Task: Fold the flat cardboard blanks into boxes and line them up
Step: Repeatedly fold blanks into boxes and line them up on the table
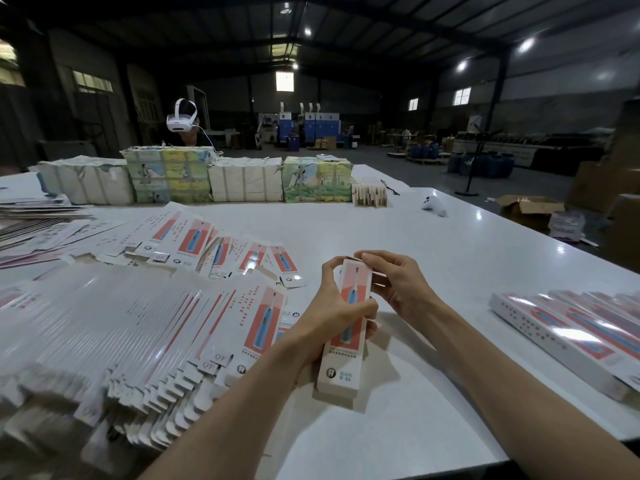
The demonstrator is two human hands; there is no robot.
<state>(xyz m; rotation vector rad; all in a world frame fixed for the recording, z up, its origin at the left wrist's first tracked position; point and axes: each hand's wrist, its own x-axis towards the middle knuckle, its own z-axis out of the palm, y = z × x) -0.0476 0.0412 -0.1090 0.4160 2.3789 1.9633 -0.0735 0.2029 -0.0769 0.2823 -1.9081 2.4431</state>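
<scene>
A long white and red toothbrush box (341, 362) stands tilted above the white table (415, 244), its far end up. My left hand (337, 306) grips its middle, fingers curled round it. My right hand (394, 282) pinches the flap at the top end. A wide fanned spread of flat blanks (138, 323) covers the table's left side. More blanks (221, 251) lie scattered behind it. At the right edge, several folded boxes (568, 330) lie side by side in a row.
Wrapped bundles of printed stock (242, 181) line the table's far edge. A white controller (434, 205) lies beyond the centre. A person wearing a white headset (181, 121) stands behind the bundles. Cardboard cartons (530, 209) sit on the floor to the right.
</scene>
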